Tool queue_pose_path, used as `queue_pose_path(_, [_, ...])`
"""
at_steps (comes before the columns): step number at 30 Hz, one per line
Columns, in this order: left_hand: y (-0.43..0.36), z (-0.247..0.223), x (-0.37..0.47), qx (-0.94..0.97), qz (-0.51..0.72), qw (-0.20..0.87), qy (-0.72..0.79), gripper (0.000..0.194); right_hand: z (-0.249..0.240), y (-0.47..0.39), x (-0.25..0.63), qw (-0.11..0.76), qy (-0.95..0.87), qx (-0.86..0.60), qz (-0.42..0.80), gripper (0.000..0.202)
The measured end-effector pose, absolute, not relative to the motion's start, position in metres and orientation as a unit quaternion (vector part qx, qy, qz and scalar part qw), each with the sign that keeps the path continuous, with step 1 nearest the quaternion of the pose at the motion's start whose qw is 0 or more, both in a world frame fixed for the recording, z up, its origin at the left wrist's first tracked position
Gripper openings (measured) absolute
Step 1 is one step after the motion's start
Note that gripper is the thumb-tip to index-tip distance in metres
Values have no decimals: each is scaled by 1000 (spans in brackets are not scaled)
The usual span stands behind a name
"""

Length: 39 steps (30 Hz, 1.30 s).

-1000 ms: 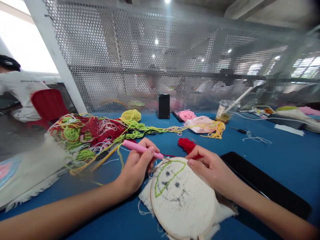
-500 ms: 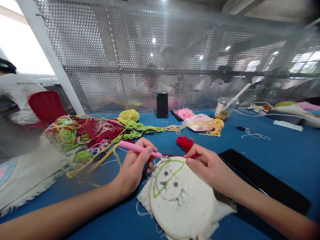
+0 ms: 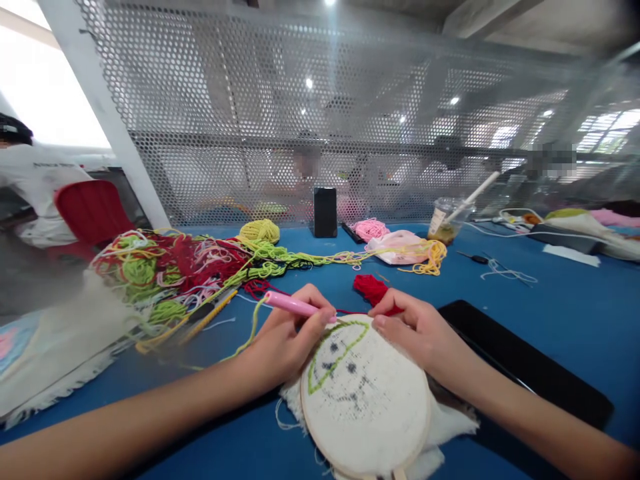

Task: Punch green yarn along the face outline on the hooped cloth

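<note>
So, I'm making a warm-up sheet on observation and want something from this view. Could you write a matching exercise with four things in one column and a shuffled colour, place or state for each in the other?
Column one
1. Pen-shaped tool
2. Embroidery hoop
3. Plastic cup
4. Yarn bundle just beyond the right hand

Column two
A. Has a pale straw leaning out
B. Red
C. Has cloth stretched across it
D. Held in the left hand

Pairs: 1-D, 2-C, 3-A, 4-B
</note>
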State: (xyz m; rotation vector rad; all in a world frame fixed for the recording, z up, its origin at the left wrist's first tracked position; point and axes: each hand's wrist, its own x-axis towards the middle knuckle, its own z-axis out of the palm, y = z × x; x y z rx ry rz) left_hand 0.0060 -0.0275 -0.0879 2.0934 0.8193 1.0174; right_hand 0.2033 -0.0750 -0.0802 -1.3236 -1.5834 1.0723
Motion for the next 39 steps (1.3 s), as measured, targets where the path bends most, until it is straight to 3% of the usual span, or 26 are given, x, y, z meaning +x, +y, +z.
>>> queue_pose_path(10, [-29,-85,8,808,364,342,312,23,-83,-74,197,388,-628,-524,425,19])
queue_pose_path(15, [-26,-86,5,748,416,353,377,22,-81,-70,205,429,-625,-562,330,21])
queue_pose_path(20, [-25,-89,4,716,417,407,384,20,-83,-71,207,362,-674,-528,369,18])
queue_pose_path(26, [-26,-91,4,627,481,514,333,20,-91,-69,206,384,-659,-531,370,19])
queue_pose_path(39, [-25,-95,2,631,502,501,314,19,-88,-67,210,389,-649,-535,377,24])
